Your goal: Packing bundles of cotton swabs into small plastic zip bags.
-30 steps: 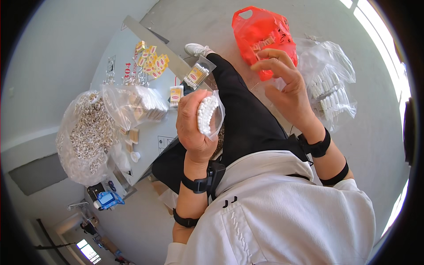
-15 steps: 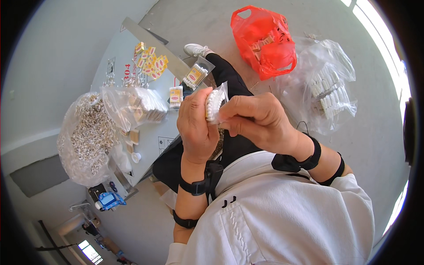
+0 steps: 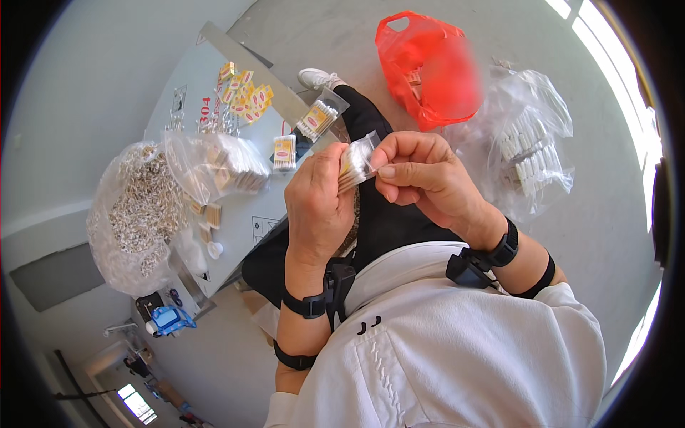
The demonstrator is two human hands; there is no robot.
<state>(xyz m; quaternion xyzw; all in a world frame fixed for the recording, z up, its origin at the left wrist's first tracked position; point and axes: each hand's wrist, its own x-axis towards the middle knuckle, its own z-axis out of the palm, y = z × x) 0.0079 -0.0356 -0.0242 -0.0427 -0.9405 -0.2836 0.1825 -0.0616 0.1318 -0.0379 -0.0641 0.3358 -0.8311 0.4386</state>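
Observation:
Between my hands is a small clear packet of cotton swabs (image 3: 354, 165), its white tips pointing up and right. My left hand (image 3: 314, 196) is closed around the lower, stick end of it. The thumb and fingers of my right hand (image 3: 421, 171) pinch the clear plastic edge at the packet's right side. Just beyond, another swab packet (image 3: 318, 118) with a yellow label lies tilted at the table's edge. A bundle of swabs with a yellow label (image 3: 284, 153) lies on the table left of my left hand.
Yellow labels (image 3: 246, 96) are scattered on the table (image 3: 246, 203). A clear bag of swab bundles (image 3: 242, 167) and a large bag of loose swabs (image 3: 139, 214) stand left. On the floor are a red plastic bag (image 3: 399, 57) and a clear bag of white-tipped packets (image 3: 531, 153).
The packet has turned in my hands, so its sticks and label side now show instead of mostly the tips. My right hand has shifted slightly up and right along the plastic edge.

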